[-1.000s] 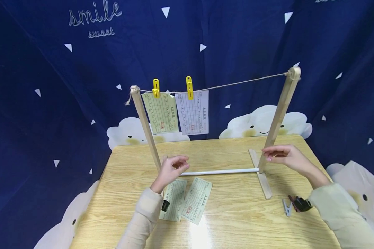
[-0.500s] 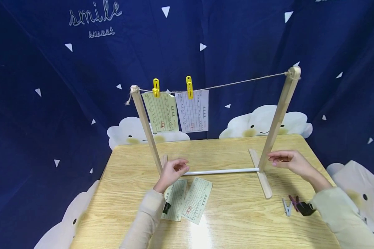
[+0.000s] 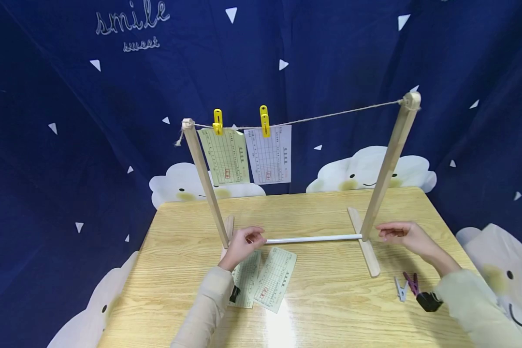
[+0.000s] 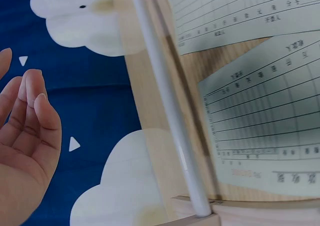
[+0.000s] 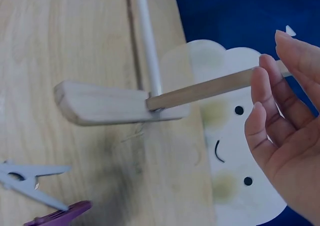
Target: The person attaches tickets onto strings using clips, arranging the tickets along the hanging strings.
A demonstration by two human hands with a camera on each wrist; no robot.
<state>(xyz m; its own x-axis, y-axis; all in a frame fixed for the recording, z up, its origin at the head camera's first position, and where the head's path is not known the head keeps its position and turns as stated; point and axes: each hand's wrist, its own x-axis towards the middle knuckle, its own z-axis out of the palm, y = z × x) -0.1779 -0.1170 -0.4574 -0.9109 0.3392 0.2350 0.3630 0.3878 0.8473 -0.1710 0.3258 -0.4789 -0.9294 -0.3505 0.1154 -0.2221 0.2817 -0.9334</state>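
Observation:
My left hand [image 3: 242, 245] is over the left end of a white rod [image 3: 313, 239], above two printed paper slips. One slip [image 3: 275, 279] lies fully in view; the other slip [image 3: 246, 275] is partly covered by my wrist. Loosely bent fingers with nothing between them show in the left wrist view. My right hand [image 3: 408, 238] hovers just right of the right wooden post [image 3: 384, 169], its fingers loosely curved around nothing. On the table below it lie a grey clothespin [image 3: 401, 290] and a purple clothespin [image 3: 412, 282], near my sleeve.
A string [image 3: 330, 116] runs between the right post and the left post [image 3: 206, 186]. Two yellow clips [image 3: 264, 122] hold a greenish slip [image 3: 224, 157] and a white slip [image 3: 269, 157] on it. The stand's right foot [image 3: 368, 256] rests on the wooden table [image 3: 322, 299].
Both hands have lowered, the right one also drifting right, away from the post. More of the purple clothespin shows now. The hanging slips and the stand keep their places.

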